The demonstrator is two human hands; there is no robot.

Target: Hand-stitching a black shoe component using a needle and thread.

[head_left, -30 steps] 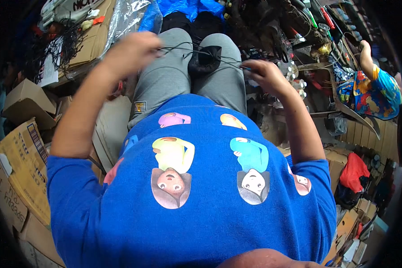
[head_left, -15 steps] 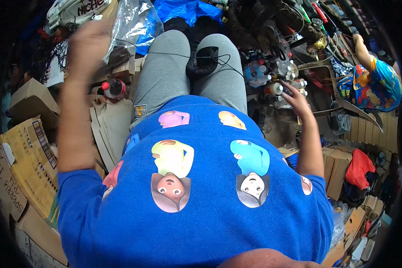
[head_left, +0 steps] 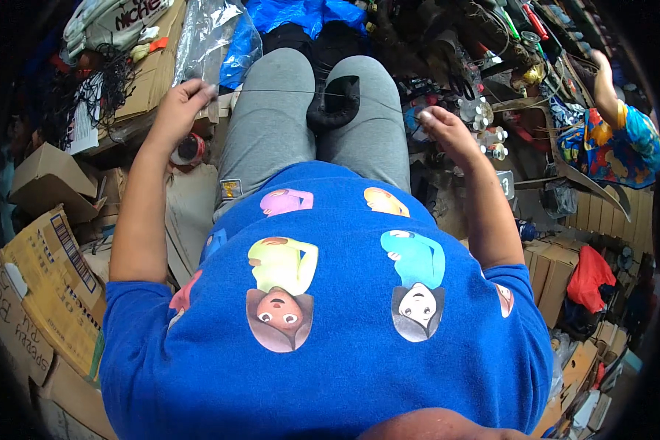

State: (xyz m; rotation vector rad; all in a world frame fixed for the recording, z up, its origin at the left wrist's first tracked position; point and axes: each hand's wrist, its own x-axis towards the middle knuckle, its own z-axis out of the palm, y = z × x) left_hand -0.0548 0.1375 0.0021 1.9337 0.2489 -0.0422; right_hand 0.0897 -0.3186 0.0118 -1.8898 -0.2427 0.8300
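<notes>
1. Hands, seen in the head view: left hand (head_left: 177, 114) sits left of the grey trousers (head_left: 271, 136), thumb and fingers pinched together, apparently on the end of a thin dark cord (head_left: 279, 91). The right hand (head_left: 453, 133) is to their right, fingers curled nearly closed; whether it grips the cord cannot be told.
2. Position: a black curved padded piece (head_left: 333, 119) lies between the trouser legs, against the right one, roughly level with both hands and nearer the right.
3. Direction: the cord runs crosswise from the left fingertips to the piece, fading from view toward the right hand.
</notes>
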